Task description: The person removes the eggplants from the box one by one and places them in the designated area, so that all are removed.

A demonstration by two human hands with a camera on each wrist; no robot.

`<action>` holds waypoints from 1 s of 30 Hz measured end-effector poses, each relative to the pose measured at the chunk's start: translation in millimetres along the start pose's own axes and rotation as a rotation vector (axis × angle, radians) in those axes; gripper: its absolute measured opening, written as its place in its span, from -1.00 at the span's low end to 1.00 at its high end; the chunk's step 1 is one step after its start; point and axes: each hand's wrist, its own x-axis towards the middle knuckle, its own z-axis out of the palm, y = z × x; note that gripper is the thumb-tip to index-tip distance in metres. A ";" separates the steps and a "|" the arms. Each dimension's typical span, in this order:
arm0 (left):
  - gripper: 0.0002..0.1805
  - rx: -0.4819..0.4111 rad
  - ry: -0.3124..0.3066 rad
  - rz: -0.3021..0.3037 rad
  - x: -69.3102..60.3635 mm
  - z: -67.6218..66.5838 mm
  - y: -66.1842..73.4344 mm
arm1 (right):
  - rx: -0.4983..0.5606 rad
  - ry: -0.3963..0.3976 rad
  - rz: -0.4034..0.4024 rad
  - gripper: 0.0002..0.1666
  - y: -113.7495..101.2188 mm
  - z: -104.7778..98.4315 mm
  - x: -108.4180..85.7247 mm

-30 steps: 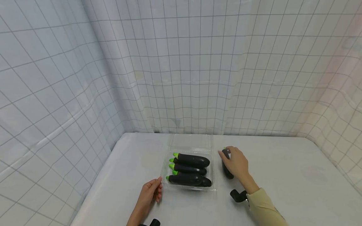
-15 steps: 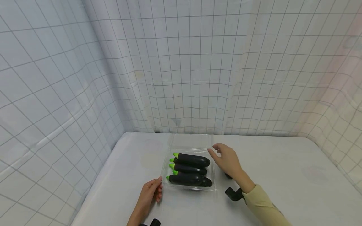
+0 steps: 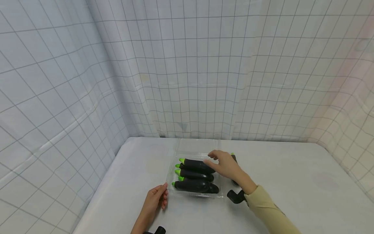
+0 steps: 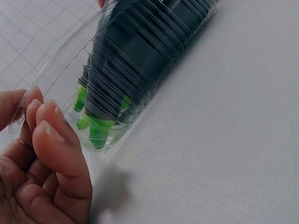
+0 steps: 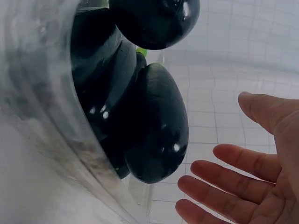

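Several black eggplants [image 3: 191, 186] with bright green stem ends lie piled in a clear plastic container [image 3: 201, 195], whose lid [image 3: 198, 146] is folded back. My left hand [image 3: 155, 199] pinches the container's near-left corner between thumb and fingers; the left wrist view shows the thin rim [image 4: 18, 114] there. Over the right side of the container is my right hand [image 3: 226, 164], fingers spread and holding nothing, close to the topmost eggplant [image 3: 194, 164]. In the right wrist view, a gap shows between its fingers and the nearest eggplant [image 5: 159, 126]. Another eggplant [image 3: 234, 158] lies outside, partly hidden behind the right hand.
White cloth [image 3: 280, 182] covers the table. Grid-patterned white curtains [image 3: 201, 81] hang at the back and on both sides. Each wrist carries a black camera mount, such as the one [image 3: 236, 197] on the right.
My right hand has left the loose eggplant and moved leftward to the container's right side. That eggplant stays on the table. The left hand has kept its place at the corner.
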 end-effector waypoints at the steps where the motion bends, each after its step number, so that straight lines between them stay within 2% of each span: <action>1: -0.61 0.004 -0.002 0.001 0.0 -0.3 0.0 | 0.001 -0.016 -0.002 -0.55 -0.5 0.6 0.9; 7: -0.61 0.000 0.009 -0.009 -1.1 -0.2 0.2 | -0.034 -0.098 -0.014 -0.53 -2.8 4.3 4.5; 17: -0.61 -0.012 0.010 -0.024 -1.2 -0.3 0.3 | -0.107 -0.184 -0.023 -0.46 -5.3 9.7 10.1; 30: -0.61 -0.006 0.008 -0.027 -0.5 0.1 1.8 | -0.177 -0.287 0.022 -0.33 -8.1 16.0 19.6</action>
